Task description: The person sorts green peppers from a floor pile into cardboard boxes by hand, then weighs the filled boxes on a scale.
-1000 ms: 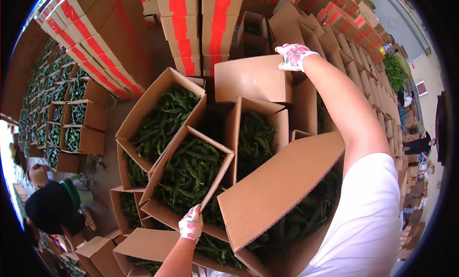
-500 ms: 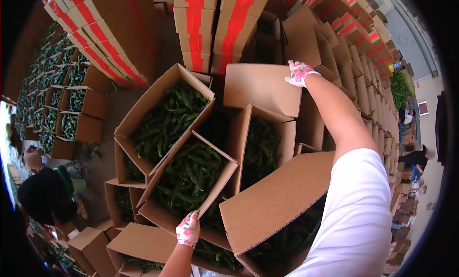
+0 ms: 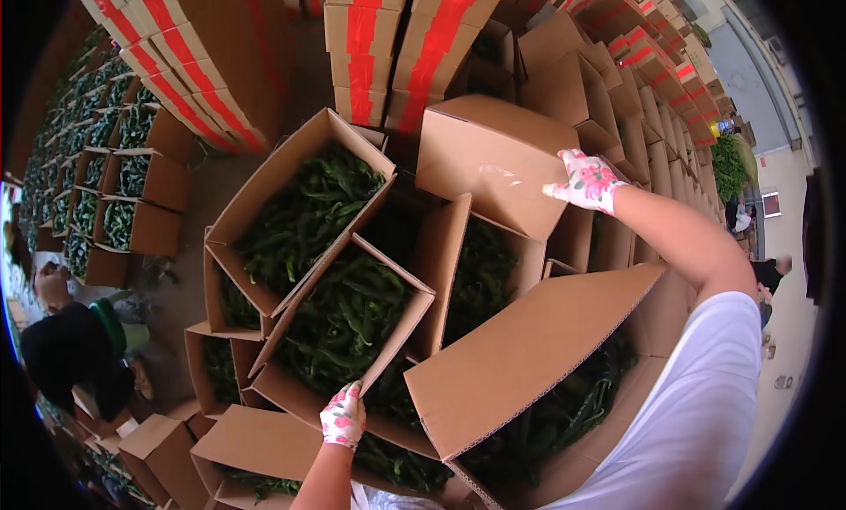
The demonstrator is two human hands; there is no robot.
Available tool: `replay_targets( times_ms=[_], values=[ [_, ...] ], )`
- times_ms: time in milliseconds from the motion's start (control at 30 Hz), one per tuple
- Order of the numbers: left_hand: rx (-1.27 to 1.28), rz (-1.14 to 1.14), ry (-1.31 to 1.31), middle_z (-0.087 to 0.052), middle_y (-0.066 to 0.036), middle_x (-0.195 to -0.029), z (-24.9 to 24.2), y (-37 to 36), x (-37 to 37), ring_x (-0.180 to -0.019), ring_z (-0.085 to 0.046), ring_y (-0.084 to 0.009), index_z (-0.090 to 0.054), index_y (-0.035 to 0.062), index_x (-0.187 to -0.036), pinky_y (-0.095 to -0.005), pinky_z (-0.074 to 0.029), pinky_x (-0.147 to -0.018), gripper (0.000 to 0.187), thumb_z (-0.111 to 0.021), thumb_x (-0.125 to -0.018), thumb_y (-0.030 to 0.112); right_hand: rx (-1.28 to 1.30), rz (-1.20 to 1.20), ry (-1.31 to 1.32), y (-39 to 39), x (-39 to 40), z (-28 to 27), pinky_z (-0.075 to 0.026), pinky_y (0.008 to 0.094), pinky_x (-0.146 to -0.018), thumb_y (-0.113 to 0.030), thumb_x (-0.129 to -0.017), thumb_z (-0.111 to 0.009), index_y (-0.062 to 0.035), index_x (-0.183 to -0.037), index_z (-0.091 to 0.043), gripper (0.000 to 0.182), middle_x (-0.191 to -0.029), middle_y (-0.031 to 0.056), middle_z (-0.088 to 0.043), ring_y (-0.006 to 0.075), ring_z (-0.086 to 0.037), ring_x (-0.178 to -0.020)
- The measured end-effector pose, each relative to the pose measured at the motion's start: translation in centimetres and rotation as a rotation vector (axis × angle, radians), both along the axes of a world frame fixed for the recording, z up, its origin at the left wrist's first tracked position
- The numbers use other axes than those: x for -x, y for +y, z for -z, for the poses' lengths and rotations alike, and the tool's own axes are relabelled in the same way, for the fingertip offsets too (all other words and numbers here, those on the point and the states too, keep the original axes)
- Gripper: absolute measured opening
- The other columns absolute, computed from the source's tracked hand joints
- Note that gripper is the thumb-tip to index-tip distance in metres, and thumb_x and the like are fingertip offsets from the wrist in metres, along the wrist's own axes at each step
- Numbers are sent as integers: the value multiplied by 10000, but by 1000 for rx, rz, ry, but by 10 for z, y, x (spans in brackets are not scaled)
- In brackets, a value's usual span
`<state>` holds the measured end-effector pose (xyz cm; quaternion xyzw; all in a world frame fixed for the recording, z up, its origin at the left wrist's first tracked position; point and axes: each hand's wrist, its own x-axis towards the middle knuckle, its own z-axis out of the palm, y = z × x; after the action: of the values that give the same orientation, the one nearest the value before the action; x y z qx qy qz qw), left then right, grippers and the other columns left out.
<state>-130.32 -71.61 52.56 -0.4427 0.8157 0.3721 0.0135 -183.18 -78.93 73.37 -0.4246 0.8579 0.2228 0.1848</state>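
"Down close to the body, pinching the near rim of the pepper box (image 3: 401, 334) with the left hand (image 3: 344, 415), gloved in flowers! Loaded high with green peppers (image 3: 339, 312), and wide open on top."

"And just beside it, under the big slanting flap (image 3: 529, 360)?"

"More peppers, partly covered, not closed in. Filled, then, but unsealed."

"Now a little farther out, to the tilted carton (image 3: 489, 166)!"

"Leaning behind the narrow open box (image 3: 441, 259), also holding peppers. Touching the carton's right edge with the right hand (image 3: 589, 182), thumb and fingers parted. Gripping or merely steadying? Cannot tell. Full or not inside? Cannot tell either; hidden from here."

"Beyond that?"

"Off to the left, rows of filled boxes (image 3: 154, 228), likewise open, near another person (image 3: 66, 351) bending low. Straight ahead, tall stacks (image 3: 361, 70) banded in red tape, closed up. So, plenty filled, plenty shut at the back, but no lids down on the pepper-filled boxes up close."

"And compared with half a second ago?"

"On the left, no real change: same rim, same pinch. On the right, quite a shift! Lower and farther right with the glove, and tipped differently with the carton, now showing a second broad face along the top."
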Motion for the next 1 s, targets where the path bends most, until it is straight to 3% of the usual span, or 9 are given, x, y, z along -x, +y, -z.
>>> replay_targets(
  times_ms=[167, 200, 367, 433, 500, 600, 667, 833, 1000],
  values=[
    [-150, -112, 113, -639, -108, -968, 32, 16, -15, -705, -617, -231, -580, 71, -1132, -311, -502, -635, 269, -503, -875, 46, -335, -77, -447, 29, -70, -48, -426, 383, -954, -509, -800, -595, -23, -1231, -531, 653, -1221, 208, -545, 321, -554, -1108],
    [-112, -71, 56, -637, -96, -1063, 23, 12, -12, -908, -621, -306, -573, 108, -1114, -391, -511, -762, 324, -567, -792, 73, -340, -81, -439, 17, -86, -56, -426, 383, -954, -509, -800, -595, -23, -1231, -531, 653, -1221, 208, -545, 321, -554, -1108],
    [20, 49, -32, -627, -95, -1075, 0, 7, -3, -910, -617, -306, -555, 113, -1131, -400, -506, -759, 325, -549, -807, 91, 651, -864, -337, -98, -84, -18, -445, 481, -707, -338, -827, -555, -65, -929, -552, 292, -914, 159, -591, 360, -581, -847],
    [77, 38, 48, -622, -92, -1093, 4, 8, -5, -925, -614, -303, -549, 112, -1139, -404, -505, -758, 328, -540, -811, 101, 457, -675, 642, -120, -27, 20, -354, 425, -1036, -505, -837, -518, -132, -1308, -481, 601, -1284, 168, -526, 281, -460, -1241],
    [-21, 20, -52, -628, -88, -1089, -6, 4, -2, -937, -619, -290, -563, 131, -1137, -391, -509, -779, 326, -549, -813, 100, -528, -248, 243, -105, -25, 19, -349, 357, -1042, -798, -719, -398, -153, -1346, -482, 903, -1364, 133, -476, 282, -452, -1254],
    [40, -15, 49, -634, -88, -1079, 3, 8, -5, -941, -620, -290, -573, 123, -1131, -382, -508, -798, 317, -563, -815, 106, -792, 334, -240, -22, -30, 47, -236, 372, -1105, -826, -740, -359, -104, -1352, -469, 952, -1429, 124, -402, 268, -342, -1342],
    [39, -21, 35, -635, -92, -1074, -1, 5, -3, -940, -620, -294, -575, 116, -1127, -382, -507, -801, 312, -562, -816, 101, -690, -121, -145, 27, -5, 97, -178, 427, -1125, -721, -841, -316, -97, -1377, -431, 830, -1466, 129, -340, 292, -260, -1379],
    [30, -23, 98, -638, -102, -1059, 4, 9, -5, -932, -617, -303, -581, 98, -1113, -382, -505, -802, 301, -559, -814, 78, -570, -99, -69, 15, 12, 102, -407, 474, -973, -601, -853, -443, -137, -1159, -635, 588, -1191, 126, -614, 321, -553, -1135],
    [-67, -78, 82, -639, -112, -1043, 4, 11, -8, -919, -615, -312, -585, 88, -1098, -381, -503, -790, 293, -563, -808, 59, -633, -400, 295, 29, 25, 51, -308, 496, -1050, -584, -793, -540, -242, -1247, -577, 569, -1455, 155, -347, 345, -324, -1342]
  ],
)
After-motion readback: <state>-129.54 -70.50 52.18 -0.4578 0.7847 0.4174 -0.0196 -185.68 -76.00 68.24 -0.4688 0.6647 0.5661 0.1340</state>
